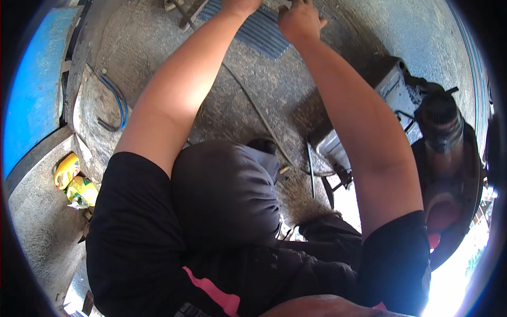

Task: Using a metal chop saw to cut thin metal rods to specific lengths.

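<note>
Both my arms stretch forward to the top edge of the view. My left hand is cut off by that edge, so its fingers and anything in them are hidden. Close by on the right, my right hand has its fingers curled in, with a small dark thing at the fingertips that I cannot make out. Below and between the hands a grey corrugated sheet lies on the concrete floor.
A thin cable runs across the floor. On the right stand a metal box and a dark machine. A blue panel, blue hose and yellow packets are on the left.
</note>
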Tool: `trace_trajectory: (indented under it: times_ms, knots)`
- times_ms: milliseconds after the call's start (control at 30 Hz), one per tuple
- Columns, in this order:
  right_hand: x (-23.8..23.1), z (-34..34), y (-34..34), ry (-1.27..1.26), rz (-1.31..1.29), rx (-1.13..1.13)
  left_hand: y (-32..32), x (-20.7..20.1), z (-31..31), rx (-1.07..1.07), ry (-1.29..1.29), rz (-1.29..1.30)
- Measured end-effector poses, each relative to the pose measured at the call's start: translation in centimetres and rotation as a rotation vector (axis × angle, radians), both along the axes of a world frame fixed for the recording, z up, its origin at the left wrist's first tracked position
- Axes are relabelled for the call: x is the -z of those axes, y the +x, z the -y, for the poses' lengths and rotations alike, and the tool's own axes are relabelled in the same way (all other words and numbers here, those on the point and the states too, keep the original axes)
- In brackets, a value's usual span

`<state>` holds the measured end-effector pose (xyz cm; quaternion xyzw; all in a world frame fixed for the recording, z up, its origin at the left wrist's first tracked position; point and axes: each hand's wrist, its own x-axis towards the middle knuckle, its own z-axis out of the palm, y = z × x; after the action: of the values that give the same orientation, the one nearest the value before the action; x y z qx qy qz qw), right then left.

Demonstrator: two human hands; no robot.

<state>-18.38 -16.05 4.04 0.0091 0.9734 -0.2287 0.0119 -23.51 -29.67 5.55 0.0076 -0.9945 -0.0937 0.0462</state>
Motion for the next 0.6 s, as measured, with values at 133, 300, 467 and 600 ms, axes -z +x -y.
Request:
trace_trajectory:
  times_ms: [133,300,467,600]
  knots:
    - [-5.4,2.5,3.3,-0.072,0.105,0.125,2.8,0.8,0.8,-0.023,0.09,-0.297]
    - [-10.1,2.0,9.4,-0.363,0.38,0.18,7.0,-4.7,0.0,-0.039,0.098,-0.382]
    - [-11.9,-1.1,15.4,-0.354,0.11,0.095,8.6,-12.6,-4.4,-0.039,0.237,-0.592]
    - [-13.4,-3.1,25.1,-0.233,-0.005,0.046,11.8,-19.0,-6.5,0.139,0.346,-0.625]
